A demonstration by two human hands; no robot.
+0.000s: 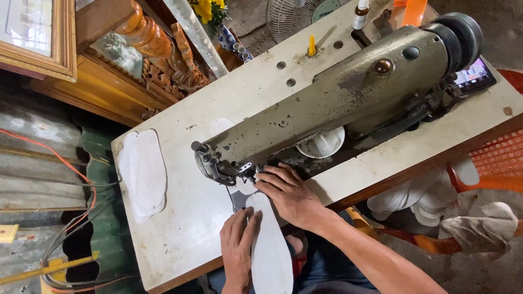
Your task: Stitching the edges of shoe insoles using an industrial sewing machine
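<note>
A long white insole-shaped piece of fabric (269, 245) lies on the sewing table (180, 218), its far end under the needle area of a grey-green sewing machine (338, 92). My left hand (238, 242) lies flat on the piece's left edge, fingers together. My right hand (289, 193) presses on the piece's far end right beside the needle and presser foot (246, 173). Neither hand grips anything; both rest on the fabric.
A stack of white insole-shaped pieces (143, 173) lies at the table's left end. A white dish (322, 144) sits behind the machine. More white pieces (425, 196) fill an orange basket at the right. Carved wooden furniture (136, 60) stands beyond.
</note>
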